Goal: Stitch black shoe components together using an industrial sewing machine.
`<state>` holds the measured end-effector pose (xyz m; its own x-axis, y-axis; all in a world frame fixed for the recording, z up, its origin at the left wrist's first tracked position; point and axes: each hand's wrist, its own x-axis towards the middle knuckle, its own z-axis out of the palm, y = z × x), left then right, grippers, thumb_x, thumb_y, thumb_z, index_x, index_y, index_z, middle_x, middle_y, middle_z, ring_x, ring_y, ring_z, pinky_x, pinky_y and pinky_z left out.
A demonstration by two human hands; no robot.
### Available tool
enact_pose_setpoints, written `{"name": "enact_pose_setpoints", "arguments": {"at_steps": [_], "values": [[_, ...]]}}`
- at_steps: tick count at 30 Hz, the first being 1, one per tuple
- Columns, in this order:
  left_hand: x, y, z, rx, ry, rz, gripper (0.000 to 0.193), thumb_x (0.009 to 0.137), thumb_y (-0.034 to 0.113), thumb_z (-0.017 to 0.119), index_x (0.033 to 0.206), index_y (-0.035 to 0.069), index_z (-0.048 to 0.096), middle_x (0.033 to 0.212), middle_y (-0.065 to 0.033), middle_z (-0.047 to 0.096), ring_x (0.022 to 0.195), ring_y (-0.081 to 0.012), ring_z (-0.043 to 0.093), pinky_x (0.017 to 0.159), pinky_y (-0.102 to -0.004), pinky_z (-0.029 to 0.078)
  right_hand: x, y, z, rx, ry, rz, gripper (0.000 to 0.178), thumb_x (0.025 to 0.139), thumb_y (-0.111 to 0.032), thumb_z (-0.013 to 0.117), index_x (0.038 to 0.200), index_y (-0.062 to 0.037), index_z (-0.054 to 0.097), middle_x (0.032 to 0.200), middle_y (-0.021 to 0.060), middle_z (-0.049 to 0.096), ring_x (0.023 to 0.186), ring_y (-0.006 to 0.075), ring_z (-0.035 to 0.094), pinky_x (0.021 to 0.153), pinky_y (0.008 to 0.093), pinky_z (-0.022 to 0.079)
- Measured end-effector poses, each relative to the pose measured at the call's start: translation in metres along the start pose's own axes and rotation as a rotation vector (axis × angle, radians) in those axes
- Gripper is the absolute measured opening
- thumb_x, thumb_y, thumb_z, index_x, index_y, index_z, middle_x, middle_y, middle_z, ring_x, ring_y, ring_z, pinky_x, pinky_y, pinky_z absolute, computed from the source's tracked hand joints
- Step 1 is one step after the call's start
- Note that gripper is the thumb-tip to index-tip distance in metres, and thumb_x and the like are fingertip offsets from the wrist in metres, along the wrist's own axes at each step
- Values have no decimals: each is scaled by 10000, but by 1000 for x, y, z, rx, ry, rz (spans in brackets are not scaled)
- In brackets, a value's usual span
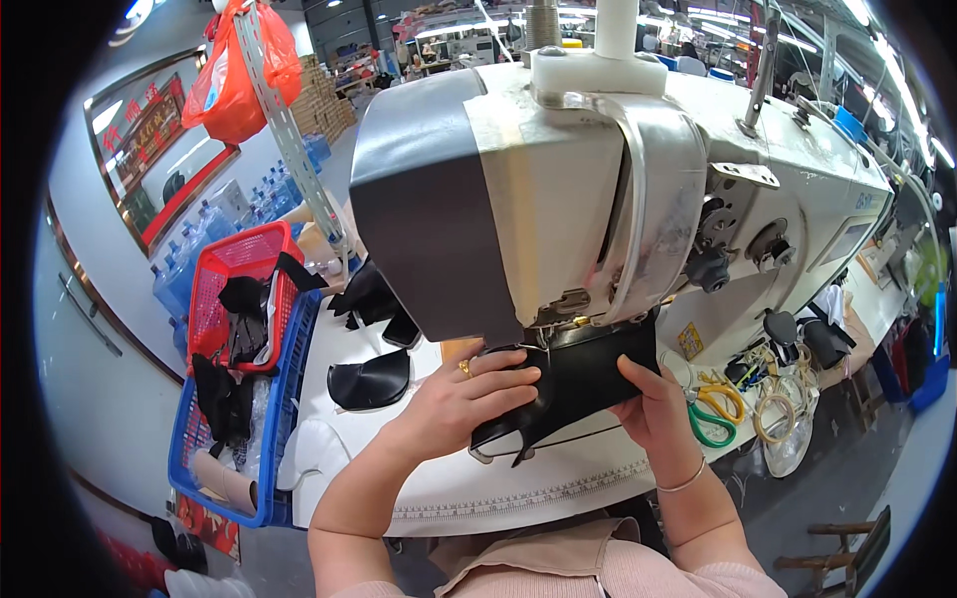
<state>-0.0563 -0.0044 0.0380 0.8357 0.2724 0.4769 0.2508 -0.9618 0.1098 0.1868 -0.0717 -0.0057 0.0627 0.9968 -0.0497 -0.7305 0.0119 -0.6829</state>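
Observation:
Both hands are on a black leather-like piece (590, 384) under the head of a large white and dark grey sewing machine (439, 199). My left hand (483, 391) is closed on the piece's left side, fingers on top, its thumb hidden. Its fingertips rest beside a curved fold. My right hand (650, 404) grips the right part, thumb on top and fingers underneath. The piece's far edge lies by the needle area, where the machine head hides the stitching point. One narrow tip of the piece hangs toward me.
Black cut pieces (369, 381) lie left on the white table (439, 503), near a red basket (204, 299) and a blue crate (179, 439). Green-handled scissors (710, 431), yellow-handled scissors (733, 399) and cords lie right. A ruler strip (538, 495) runs along the front edge.

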Motion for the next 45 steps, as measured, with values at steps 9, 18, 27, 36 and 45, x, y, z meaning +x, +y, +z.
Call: {"name": "enact_pose_setpoints", "arguments": {"at_steps": [9, 18, 27, 36, 45], "values": [[7, 7, 1, 6, 40, -46, 349, 700, 39, 552, 1039, 112, 589, 1180, -6, 551, 1150, -214, 487, 948, -448, 380, 12, -9, -2, -41, -21, 24, 273, 860, -84, 524, 1106, 31, 498, 959, 104, 626, 820, 210, 647, 703, 304, 552], [10, -3, 5, -761, 254, -538, 186, 876, 26, 524, 1047, 14, 595, 871, -38, 589, 807, -96, 494, 761, -238, 412, 22, -11, 10, -1353, 159, -1358, 556, 704, 49, 664, 1204, -31, 434, 1180, 168, 391, 830, 250, 550, 713, 303, 464], [9, -11, 2, -872, 131, -346, 239, 859, -77, 459, 1050, -11, 586, 1087, -102, 615, 1072, -197, 549, 942, -294, 398, 27, -15, 9, -1320, 101, -1389, 434, 709, 124, 585, 1075, -108, 600, 1111, 136, 436, 793, 218, 472, 633, 279, 432], [6, -8, 4, -860, 147, -350, 229, 863, -67, 461, 1044, -7, 587, 1085, -98, 616, 1073, -190, 545, 941, -292, 395, 23, -13, 7, -1481, 72, -1448, 355, 687, 102, 555, 997, -58, 622, 1108, 147, 548, 875, 281, 563, 734, 335, 477], [2, -11, 6, -1043, 237, -757, 222, 866, -23, 500, 1068, -6, 590, 1041, -78, 615, 944, -141, 535, 889, -262, 394, 20, -6, 6, -1100, 317, -989, 301, 780, -14, 611, 1072, -16, 539, 984, 80, 549, 845, 183, 554, 664, 259, 472]]}}
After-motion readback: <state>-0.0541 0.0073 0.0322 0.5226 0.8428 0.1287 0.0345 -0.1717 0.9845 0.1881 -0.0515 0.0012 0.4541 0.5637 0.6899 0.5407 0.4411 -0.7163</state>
